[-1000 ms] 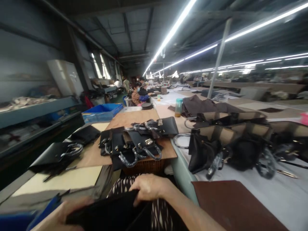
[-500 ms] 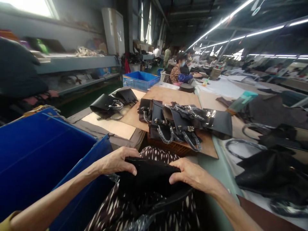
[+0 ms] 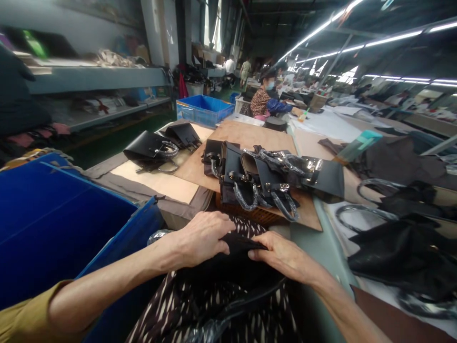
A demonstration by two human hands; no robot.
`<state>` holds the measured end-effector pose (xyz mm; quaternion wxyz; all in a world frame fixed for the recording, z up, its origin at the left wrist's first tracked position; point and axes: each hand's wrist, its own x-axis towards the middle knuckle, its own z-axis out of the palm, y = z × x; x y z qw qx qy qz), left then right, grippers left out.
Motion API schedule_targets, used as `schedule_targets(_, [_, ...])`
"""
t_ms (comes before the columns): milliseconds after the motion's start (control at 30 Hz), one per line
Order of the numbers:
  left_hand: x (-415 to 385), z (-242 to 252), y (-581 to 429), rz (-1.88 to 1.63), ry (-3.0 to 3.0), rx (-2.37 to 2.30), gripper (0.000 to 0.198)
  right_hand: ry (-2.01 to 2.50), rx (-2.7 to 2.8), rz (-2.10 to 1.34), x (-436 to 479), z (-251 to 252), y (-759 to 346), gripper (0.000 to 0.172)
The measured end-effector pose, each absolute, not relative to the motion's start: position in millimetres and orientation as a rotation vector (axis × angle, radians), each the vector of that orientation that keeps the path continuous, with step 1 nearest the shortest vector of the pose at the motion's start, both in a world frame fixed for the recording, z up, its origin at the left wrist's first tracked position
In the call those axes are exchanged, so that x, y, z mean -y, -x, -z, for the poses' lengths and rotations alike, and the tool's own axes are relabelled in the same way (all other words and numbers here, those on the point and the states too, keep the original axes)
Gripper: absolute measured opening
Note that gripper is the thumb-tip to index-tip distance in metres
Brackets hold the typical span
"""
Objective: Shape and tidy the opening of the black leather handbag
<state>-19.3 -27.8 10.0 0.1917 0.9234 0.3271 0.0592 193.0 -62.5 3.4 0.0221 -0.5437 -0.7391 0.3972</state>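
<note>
A black handbag (image 3: 228, 264) lies across my lap, over a dark patterned cloth with pale flecks. Its upper edge faces away from me, and a handle wrapped in clear plastic hangs toward me at the bottom of the view. My left hand (image 3: 203, 238) grips that edge near its middle, thumb toward me and fingers over the far side. At the edge's right end my right hand (image 3: 280, 255) pinches the material between thumb and fingers. The fingertips of both hands are partly hidden behind the bag.
Several black handbags (image 3: 243, 176) with wrapped handles lie on a brown board (image 3: 250, 131) ahead. More black bags (image 3: 153, 147) rest at left. A big blue bin (image 3: 82, 214) stands close on my left. On the right table is a black bag (image 3: 403, 252). A co-worker (image 3: 264, 100) sits farther off.
My left hand has slid right along the bag's edge, closer to my right hand. My right hand stays at its end of the edge. The view has shifted slightly.
</note>
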Motion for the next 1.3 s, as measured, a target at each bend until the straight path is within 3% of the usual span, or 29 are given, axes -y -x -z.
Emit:
schedule_targets(267, [11,-5,1,-0.132,-2.401,-0.722,0.003,1.642,2.294,-1.184,64,-8,-195,0.02])
schedule_targets(633, [12,1,-1,-0.171,-2.333,-0.745,0.008,1.647,2.215,-0.955,67,-7,-194,0.016])
schedule_targets(967, [14,-1,-3,-0.163,-2.177,-0.816,0.014,1.664,2.097,-1.036,62,-1,-194,0.016])
schedule_targets(1300, [7,5,3,-0.063,-1.954,-0.85,0.021,1.531,1.925,-1.43,57,6,-195,0.015])
